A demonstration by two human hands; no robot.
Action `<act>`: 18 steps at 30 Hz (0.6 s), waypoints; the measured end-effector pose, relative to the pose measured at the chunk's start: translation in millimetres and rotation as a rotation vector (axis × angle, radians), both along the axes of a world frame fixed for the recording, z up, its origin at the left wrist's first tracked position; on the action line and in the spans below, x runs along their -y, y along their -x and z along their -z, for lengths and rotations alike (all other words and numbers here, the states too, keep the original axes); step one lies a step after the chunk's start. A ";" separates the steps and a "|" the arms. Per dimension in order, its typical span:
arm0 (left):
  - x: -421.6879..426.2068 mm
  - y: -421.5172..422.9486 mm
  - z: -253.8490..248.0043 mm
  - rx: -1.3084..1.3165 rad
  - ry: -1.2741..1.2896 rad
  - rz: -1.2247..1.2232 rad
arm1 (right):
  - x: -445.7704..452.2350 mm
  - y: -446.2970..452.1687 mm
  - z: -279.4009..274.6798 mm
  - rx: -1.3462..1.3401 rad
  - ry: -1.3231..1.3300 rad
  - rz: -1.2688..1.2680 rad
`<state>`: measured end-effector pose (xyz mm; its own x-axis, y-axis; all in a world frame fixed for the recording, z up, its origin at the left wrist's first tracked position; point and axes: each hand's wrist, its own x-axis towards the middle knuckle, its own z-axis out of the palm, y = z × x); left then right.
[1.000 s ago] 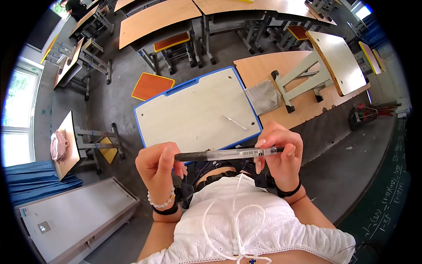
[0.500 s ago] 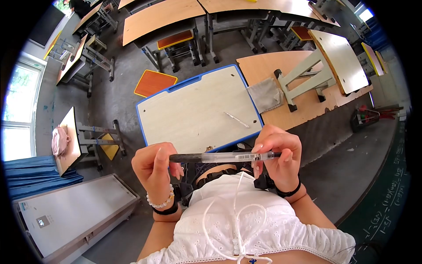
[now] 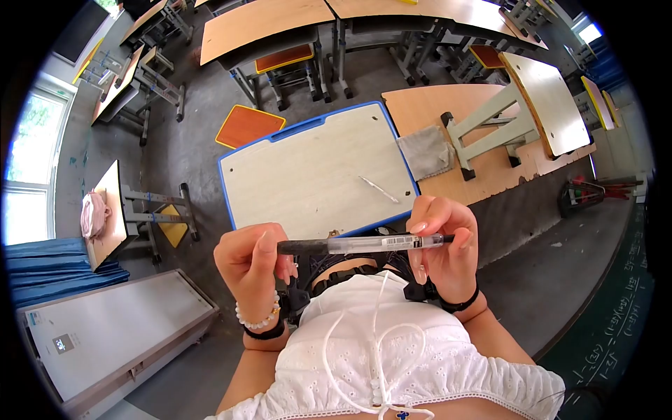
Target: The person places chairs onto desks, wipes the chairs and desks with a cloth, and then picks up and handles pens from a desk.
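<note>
A clear-barrelled pen [image 3: 364,244] with a black grip section and a barcode label is held level between my hands, above the desk's near edge. My left hand [image 3: 253,264] pinches its black end between thumb and fingers. At the other end, the thumb and fingers of my right hand [image 3: 451,248] close around the dark tip beside the label. Beyond them, a thin whitish pen or refill [image 3: 379,190] lies on the pale desktop [image 3: 301,168], which has a blue rim.
A grey cloth [image 3: 425,152] lies on the wooden desk to the right, beside an upturned stool [image 3: 490,126]. An orange stool [image 3: 250,127] stands past the blue-rimmed desk. A white cabinet [image 3: 119,336] is at left, a chalkboard [image 3: 619,308] at right.
Both hands still hold the pen. The pen has tilted slightly, its labelled end rising a little, and my left hand has shifted slightly right. The camera view has moved a little.
</note>
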<state>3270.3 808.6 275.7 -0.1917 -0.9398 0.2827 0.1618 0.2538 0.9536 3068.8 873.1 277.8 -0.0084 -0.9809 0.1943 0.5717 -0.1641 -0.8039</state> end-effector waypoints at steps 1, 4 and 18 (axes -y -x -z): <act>-0.4 0.0 -0.2 0.005 -0.009 -0.009 | 0.1 0.1 -0.5 -0.001 0.000 -0.004; 0.5 0.3 2.1 -0.031 0.004 0.008 | 0.8 0.7 0.3 0.007 0.005 -0.013; 4.0 -16.5 5.3 0.054 0.173 0.140 | 2.7 -1.2 0.6 -0.007 0.036 -0.027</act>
